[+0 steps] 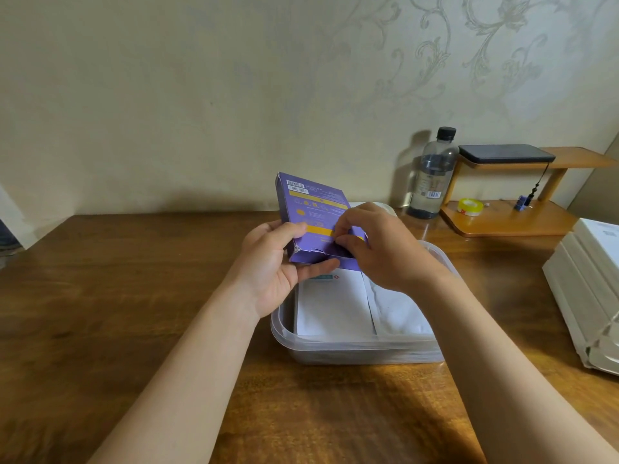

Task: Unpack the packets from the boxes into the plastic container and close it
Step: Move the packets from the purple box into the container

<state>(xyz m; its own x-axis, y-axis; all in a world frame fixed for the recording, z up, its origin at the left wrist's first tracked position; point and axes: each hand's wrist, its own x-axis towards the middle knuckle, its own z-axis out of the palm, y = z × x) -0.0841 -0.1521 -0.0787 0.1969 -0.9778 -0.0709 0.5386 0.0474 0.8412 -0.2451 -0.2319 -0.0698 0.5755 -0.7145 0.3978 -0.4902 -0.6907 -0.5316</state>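
Head view: a purple box (313,212) is held tilted in the air over the far left corner of the container (351,351), with its barcode end up and away and its near end low, facing the person. The left hand (273,272) grips the box's near left corner, thumb curled onto the printed face and fingers wrapped underneath. The right hand (380,246) is at the box's near end, thumb and fingertips bent in a pinch on the end flap, which stands slightly lifted; the knuckles hide how much of the flap it holds. The container is clear plastic and open-topped, sitting on the wooden table (117,296) just before the person. Inside it lie white packets (331,306), flat, two side by side, the left one with a small blue and red mark at its far edge. A pale rounded edge shows just behind the right hand; I cannot tell what it is. At the far right of the table stands a low wooden shelf (509,222), with a roll of tape (470,206) on its lower board and a dark slab (505,154) on the upper one. A black-capped bottle (433,175) stands just beside the shelf's left end. White boxes (589,283) are stacked at the right edge
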